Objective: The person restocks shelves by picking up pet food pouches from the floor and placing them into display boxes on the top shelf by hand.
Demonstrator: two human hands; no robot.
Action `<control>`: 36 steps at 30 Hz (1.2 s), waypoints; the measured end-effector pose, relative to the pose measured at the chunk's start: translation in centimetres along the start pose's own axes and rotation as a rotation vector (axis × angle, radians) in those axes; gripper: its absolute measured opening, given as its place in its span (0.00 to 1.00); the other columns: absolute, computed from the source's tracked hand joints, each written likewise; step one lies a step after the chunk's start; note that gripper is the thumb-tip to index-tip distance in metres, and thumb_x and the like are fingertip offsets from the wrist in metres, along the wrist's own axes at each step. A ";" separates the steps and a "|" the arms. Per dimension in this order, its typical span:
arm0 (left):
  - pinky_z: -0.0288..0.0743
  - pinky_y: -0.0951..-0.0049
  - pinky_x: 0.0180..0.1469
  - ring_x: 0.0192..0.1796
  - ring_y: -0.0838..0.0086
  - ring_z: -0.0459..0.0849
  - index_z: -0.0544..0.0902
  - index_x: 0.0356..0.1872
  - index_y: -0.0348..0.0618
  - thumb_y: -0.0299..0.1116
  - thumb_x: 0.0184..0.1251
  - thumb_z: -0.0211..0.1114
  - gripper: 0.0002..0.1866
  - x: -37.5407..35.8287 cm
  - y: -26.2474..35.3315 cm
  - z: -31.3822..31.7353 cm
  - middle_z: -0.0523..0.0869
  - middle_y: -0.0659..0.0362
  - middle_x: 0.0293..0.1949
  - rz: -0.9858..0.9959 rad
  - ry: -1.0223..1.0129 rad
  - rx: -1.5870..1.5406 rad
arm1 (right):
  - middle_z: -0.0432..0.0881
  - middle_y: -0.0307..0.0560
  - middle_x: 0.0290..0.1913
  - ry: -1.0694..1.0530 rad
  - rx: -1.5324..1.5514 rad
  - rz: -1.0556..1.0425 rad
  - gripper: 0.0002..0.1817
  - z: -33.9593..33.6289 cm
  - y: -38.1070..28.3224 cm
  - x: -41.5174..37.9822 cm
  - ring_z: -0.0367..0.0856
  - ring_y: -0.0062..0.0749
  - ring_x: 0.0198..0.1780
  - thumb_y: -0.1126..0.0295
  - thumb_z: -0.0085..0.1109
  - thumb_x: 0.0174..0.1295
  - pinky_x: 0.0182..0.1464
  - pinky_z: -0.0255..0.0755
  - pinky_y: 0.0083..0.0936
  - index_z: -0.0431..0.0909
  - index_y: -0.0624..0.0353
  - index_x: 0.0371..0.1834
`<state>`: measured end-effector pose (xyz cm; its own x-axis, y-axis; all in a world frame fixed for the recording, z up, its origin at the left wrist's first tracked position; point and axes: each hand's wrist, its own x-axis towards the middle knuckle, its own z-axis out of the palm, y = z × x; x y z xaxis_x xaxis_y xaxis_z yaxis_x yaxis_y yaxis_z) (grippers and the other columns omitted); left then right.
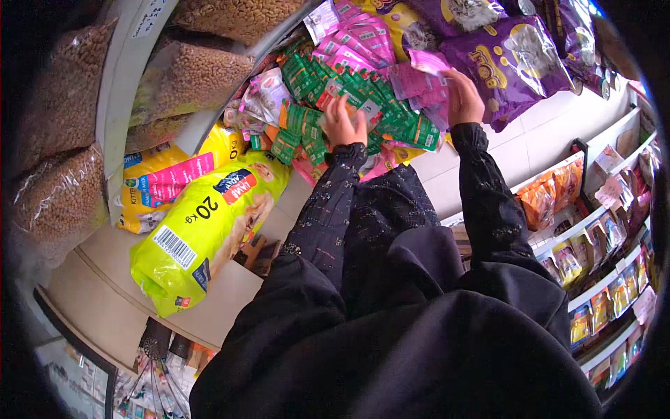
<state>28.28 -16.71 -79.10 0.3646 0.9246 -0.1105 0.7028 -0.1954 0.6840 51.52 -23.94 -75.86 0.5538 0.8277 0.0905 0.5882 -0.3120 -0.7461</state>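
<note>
My left hand (pixel 343 124) lies on a heap of green pouches (pixel 303 78), its fingers slightly spread and touching them. My right hand (pixel 465 101) is at the right side of the heap, with fingers closed at the edge of a pink pouch (pixel 428 63). More pink pouches (pixel 359 42) are piled behind the green ones, and some lie just left of my right hand. White and pink pouches (pixel 265 98) lie left of the heap. The undersides of my fingers are hidden.
A lime-green 20 kg bag (pixel 209 223) and a yellow kitten food bag (pixel 167 183) stand left. Clear bags of kibble (pixel 192 78) fill the left shelf. Purple cat food bags (pixel 506 66) lie at the upper right. Shelves of packets (pixel 607 293) line the right side.
</note>
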 end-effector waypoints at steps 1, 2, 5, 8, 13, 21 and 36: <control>0.61 0.59 0.56 0.58 0.52 0.64 0.65 0.57 0.45 0.39 0.57 0.56 0.25 0.9 1.1 0.1 0.67 0.44 0.54 0.001 0.002 0.000 | 0.77 0.44 0.42 0.035 0.049 0.076 0.10 -0.3 -0.6 0.2 0.75 0.32 0.46 0.72 0.48 0.59 0.49 0.68 0.23 0.74 0.56 0.44; 0.62 0.60 0.55 0.57 0.53 0.66 0.66 0.56 0.44 0.36 0.57 0.56 0.24 1.8 2.2 0.5 0.70 0.46 0.52 0.054 -0.017 -0.111 | 0.77 0.43 0.43 0.067 0.097 0.153 0.10 -0.6 -1.2 0.4 0.74 0.27 0.46 0.72 0.47 0.61 0.49 0.67 0.21 0.73 0.57 0.45; 0.63 0.65 0.55 0.55 0.59 0.69 0.67 0.55 0.41 0.31 0.59 0.55 0.22 4.1 5.2 1.5 0.72 0.49 0.51 0.049 -0.135 -0.373 | 0.76 0.41 0.42 0.121 0.215 0.263 0.11 -1.5 -2.7 0.9 0.73 0.22 0.44 0.71 0.46 0.63 0.47 0.66 0.18 0.72 0.59 0.47; 0.62 0.72 0.56 0.55 0.69 0.70 0.67 0.55 0.37 0.28 0.63 0.52 0.19 5.4 7.2 1.0 0.73 0.52 0.52 -0.063 -0.335 -0.663 | 0.75 0.38 0.40 0.171 0.366 0.326 0.12 -2.1 -4.1 1.4 0.72 0.20 0.41 0.70 0.46 0.63 0.45 0.66 0.17 0.70 0.60 0.48; 0.65 0.77 0.54 0.50 0.78 0.73 0.69 0.54 0.35 0.28 0.64 0.51 0.17 4.6 10.1 -3.2 0.76 0.58 0.49 -0.130 -0.585 -0.692 | 0.75 0.36 0.33 0.230 0.643 0.376 0.12 -5.2 -8.0 1.7 0.71 0.17 0.34 0.70 0.49 0.62 0.37 0.66 0.14 0.70 0.58 0.49; 0.67 0.79 0.50 0.45 0.81 0.75 0.70 0.53 0.32 0.29 0.64 0.53 0.17 1.7 17.6 -16.1 0.78 0.61 0.44 -0.137 -0.574 -0.799 | 0.68 0.30 0.27 0.074 0.841 0.476 0.18 -14.1 -19.0 1.7 0.65 0.11 0.28 0.72 0.53 0.59 0.28 0.59 0.09 0.67 0.58 0.53; 0.70 0.80 0.41 0.37 0.82 0.77 0.77 0.44 0.36 0.30 0.63 0.53 0.12 -4.7 29.3 -47.6 0.82 0.58 0.35 0.262 -0.148 -0.494 | 0.76 0.51 0.38 -0.052 0.053 -0.431 0.16 -28.5 -51.2 2.7 0.75 0.28 0.28 0.76 0.59 0.48 0.28 0.69 0.19 0.74 0.61 0.43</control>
<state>18.06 -11.20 -24.19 0.5943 0.8036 0.0330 0.2215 -0.2030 0.9538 39.70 -19.02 -18.56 0.2332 0.8997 0.3689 0.7274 0.0903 -0.6802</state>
